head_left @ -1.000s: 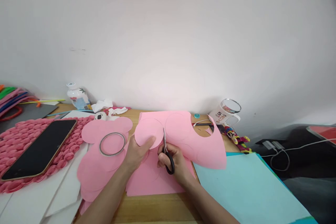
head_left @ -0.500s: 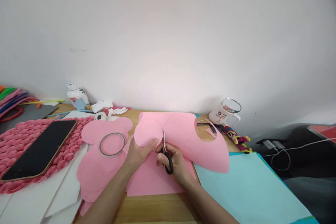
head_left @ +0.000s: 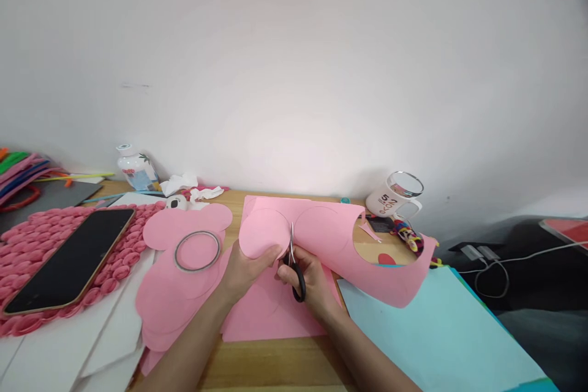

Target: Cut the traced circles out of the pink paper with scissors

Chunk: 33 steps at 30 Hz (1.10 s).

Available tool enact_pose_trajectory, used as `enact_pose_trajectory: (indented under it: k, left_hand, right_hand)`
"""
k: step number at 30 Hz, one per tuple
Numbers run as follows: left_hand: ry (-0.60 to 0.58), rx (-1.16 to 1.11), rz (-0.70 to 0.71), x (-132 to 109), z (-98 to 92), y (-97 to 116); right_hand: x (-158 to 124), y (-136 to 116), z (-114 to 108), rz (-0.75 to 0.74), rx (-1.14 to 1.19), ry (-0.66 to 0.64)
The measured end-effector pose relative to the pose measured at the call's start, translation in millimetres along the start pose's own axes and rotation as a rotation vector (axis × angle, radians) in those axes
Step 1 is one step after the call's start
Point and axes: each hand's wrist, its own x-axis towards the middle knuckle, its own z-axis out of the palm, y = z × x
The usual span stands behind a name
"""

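My left hand [head_left: 248, 269] pinches a partly cut pink paper circle [head_left: 264, 231], thumb on top and the other fingers beneath. In my right hand [head_left: 305, 275] are black-handled scissors [head_left: 299, 282], their blades pointing away from me at the circle's right edge. The rest of the pink sheet [head_left: 321, 229] curves off to the right, with a drawn circle outline and a large rounded cut-out at its far end. Under both hands lies a stack of pink paper [head_left: 275, 324]. Whether the scissor blades are closed is hard to make out.
Cut pink circles [head_left: 172, 294] lie left with a metal ring [head_left: 176, 257] on them. Beyond are a phone [head_left: 68, 260] on a pink bumpy mat [head_left: 27, 229] and a white bottle [head_left: 138, 170]. A mug [head_left: 388, 199] and light-blue paper [head_left: 436, 331] are at right.
The pink sheet's far end has swung further right, showing more of its cut-out and a red piece on the table. Both hands and the scissors have shifted slightly right.
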Motion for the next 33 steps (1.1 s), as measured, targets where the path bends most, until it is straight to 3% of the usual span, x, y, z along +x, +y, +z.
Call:
enact_pose_trajectory:
  k: [12, 33]
  left_hand:
    - [-0.01, 0.017, -0.005, -0.3, 0.2, 1.3]
    - [-0.044, -0.007, 0.017, 0.9, 0.2, -1.0]
  right_hand:
    - [-0.1, 4.3, -1.8, -0.047, 0.047, -0.064]
    - [-1.1, 0.2, -0.1, -0.022, 0.015, -0.019]
